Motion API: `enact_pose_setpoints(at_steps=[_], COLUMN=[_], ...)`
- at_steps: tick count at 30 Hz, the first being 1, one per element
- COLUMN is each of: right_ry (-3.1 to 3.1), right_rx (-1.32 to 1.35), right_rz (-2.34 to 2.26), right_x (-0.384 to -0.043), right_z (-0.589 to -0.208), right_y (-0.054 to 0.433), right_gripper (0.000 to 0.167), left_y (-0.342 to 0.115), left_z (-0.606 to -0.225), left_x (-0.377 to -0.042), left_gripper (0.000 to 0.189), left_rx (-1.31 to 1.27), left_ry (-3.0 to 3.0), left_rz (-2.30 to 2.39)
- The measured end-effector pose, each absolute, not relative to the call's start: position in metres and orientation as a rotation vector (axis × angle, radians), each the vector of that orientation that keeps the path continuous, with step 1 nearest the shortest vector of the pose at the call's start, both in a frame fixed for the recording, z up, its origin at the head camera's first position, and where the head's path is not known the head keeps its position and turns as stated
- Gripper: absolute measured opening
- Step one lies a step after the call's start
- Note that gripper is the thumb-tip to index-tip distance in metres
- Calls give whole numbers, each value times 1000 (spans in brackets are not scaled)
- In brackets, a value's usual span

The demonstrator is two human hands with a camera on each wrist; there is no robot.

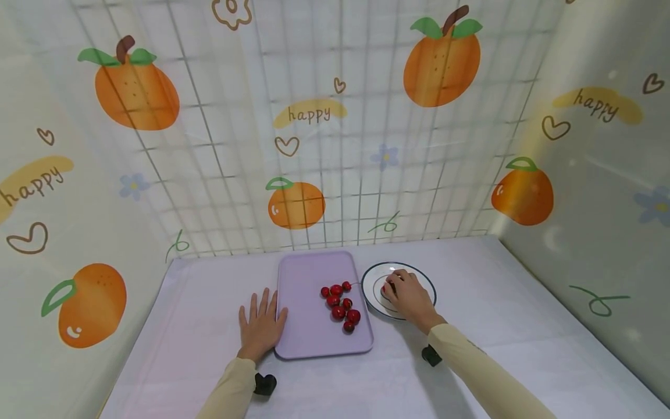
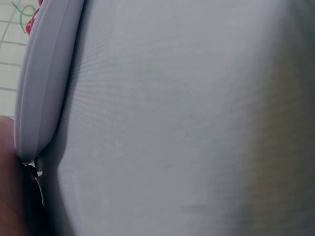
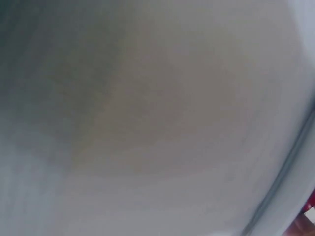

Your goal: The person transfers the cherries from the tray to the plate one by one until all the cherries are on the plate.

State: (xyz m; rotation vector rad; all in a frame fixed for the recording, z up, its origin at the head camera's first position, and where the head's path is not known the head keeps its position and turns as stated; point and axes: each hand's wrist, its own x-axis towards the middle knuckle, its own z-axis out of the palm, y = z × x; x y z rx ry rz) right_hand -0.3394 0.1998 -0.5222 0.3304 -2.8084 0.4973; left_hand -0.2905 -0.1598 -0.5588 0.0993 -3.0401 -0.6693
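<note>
My left hand lies with its fingers spread beside the left edge of a lilac tray, the thumb at the tray's rim. Several dark red cherries sit in the right half of the tray, one of them with a thin stem toward the plate. Over a white plate with a dark rim, my right hand is bent down and pinches a red cherry, mostly hidden by the fingers. In the right wrist view a bit of red cherry and the fingertips show past the plate's edge.
The tray and plate stand side by side on a white-covered table. Behind it rises a curtain printed with oranges over a wire grid, and printed sheets close off both sides. Each wrist carries a black device.
</note>
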Motion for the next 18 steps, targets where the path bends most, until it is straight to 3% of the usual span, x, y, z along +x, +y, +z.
enact_pose_setpoints(at_steps=[18], right_ry=[-2838], right_rx=[376], right_rz=[505], right_x=[-343], right_z=[-521], right_y=[197], right_gripper=[33], left_y=[-164], left_z=[-573], left_x=[-300], left_gripper=[67], left_rx=[96], left_ry=[-3039], left_rz=[-605])
